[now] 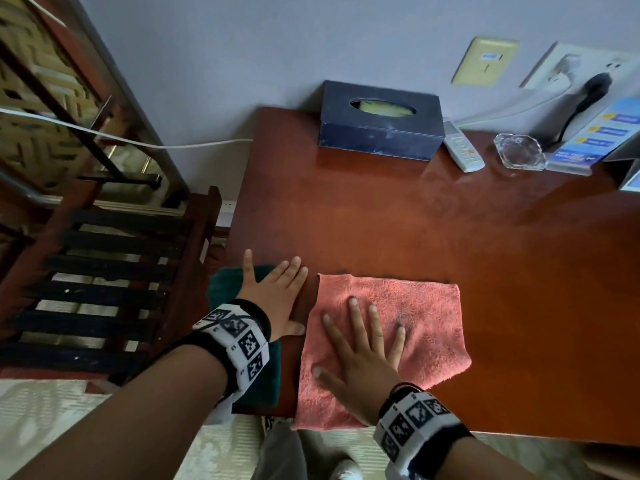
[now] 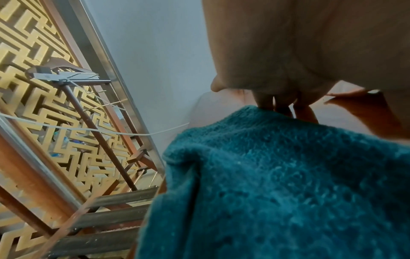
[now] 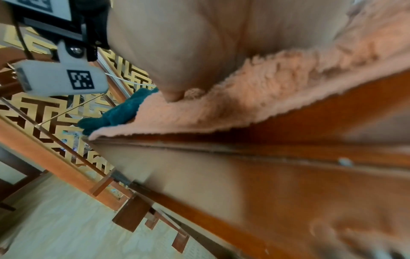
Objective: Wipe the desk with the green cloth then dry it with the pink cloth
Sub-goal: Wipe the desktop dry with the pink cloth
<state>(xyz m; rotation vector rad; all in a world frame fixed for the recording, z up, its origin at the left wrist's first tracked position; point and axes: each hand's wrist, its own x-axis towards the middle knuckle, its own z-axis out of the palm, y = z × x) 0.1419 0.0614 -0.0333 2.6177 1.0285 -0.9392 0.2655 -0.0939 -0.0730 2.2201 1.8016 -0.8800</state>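
Observation:
The pink cloth (image 1: 415, 323) lies spread flat at the front left of the red-brown desk (image 1: 381, 220), its near edge hanging over the front rim (image 3: 199, 112). My right hand (image 1: 360, 344) presses on it, palm down with fingers straight and spread. The dark green cloth (image 1: 221, 285) lies at the desk's left front corner, draped over the edge (image 2: 277, 184). My left hand (image 1: 273, 292) rests flat on it with fingers spread, fingertips reaching the bare wood. Most of the green cloth is hidden under that hand and wrist in the head view.
Along the back wall stand a dark blue tissue box (image 1: 381, 119), a white remote (image 1: 462, 147), a glass ashtray (image 1: 519, 150) and a blue leaflet stand (image 1: 588, 136). A slatted wooden rack (image 1: 104, 289) stands just left of the desk. A white cable (image 1: 138, 142) runs across.

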